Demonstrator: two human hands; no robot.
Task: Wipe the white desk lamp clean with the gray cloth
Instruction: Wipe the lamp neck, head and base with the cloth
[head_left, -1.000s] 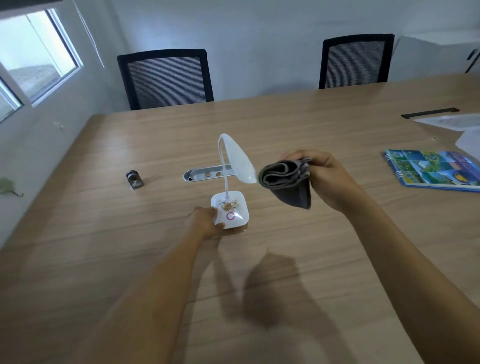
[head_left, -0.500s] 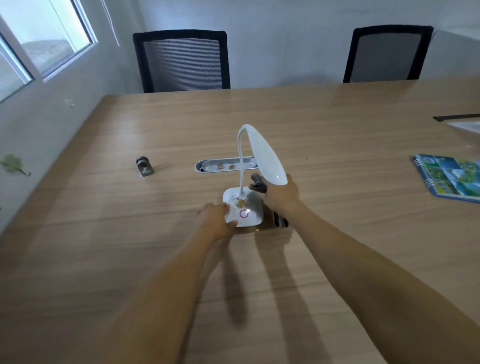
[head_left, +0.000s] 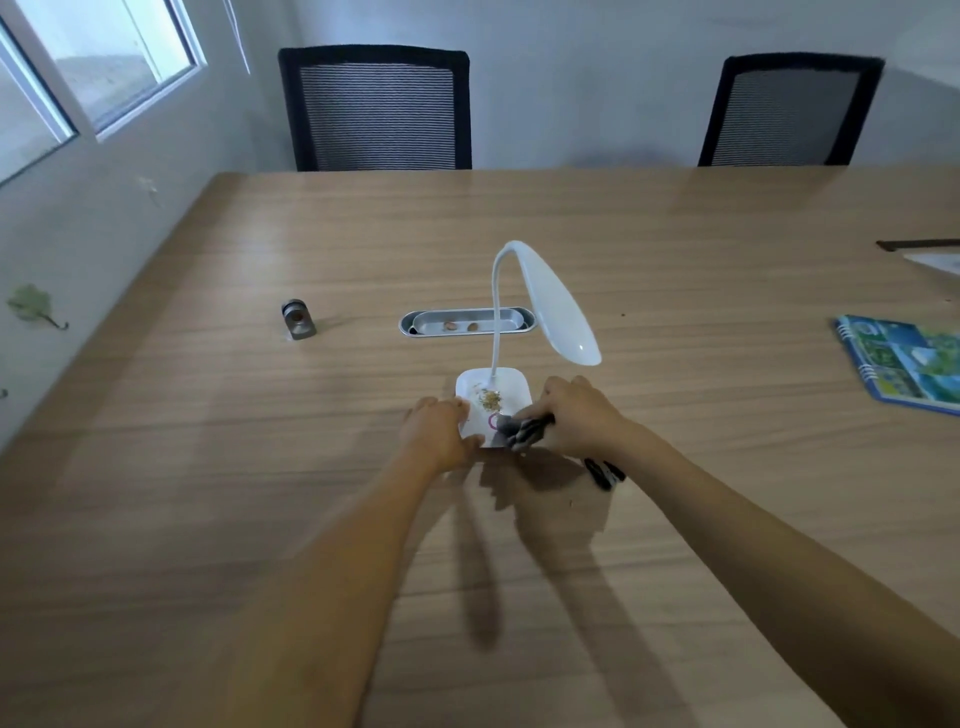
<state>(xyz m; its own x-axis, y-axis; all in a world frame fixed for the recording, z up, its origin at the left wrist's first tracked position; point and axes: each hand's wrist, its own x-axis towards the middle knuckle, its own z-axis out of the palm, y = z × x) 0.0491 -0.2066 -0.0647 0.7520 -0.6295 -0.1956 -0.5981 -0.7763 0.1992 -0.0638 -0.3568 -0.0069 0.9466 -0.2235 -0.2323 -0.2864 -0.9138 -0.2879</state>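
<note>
The white desk lamp (head_left: 558, 312) stands mid-table, its neck arched and its head drooping to the right. Brownish crumbs and a pink ring mark lie on its square base (head_left: 511, 384). My left hand (head_left: 436, 434) grips the base's near-left corner. My right hand (head_left: 574, 415) presses the bunched gray cloth (head_left: 514, 430) onto the base's near-right corner. Another bit of dark cloth pokes out below my right wrist on the table.
A metal cable tray (head_left: 465, 322) is set in the wooden table (head_left: 260, 467) behind the lamp. A small metal cylinder (head_left: 297, 319) lies to the left, a spiral notebook (head_left: 909, 364) to the right. Two black mesh chairs (head_left: 376, 106) stand at the far edge.
My right hand came down from mid-air with the cloth onto the lamp base and has slid toward its near-right corner. My left hand has kept its hold on the base.
</note>
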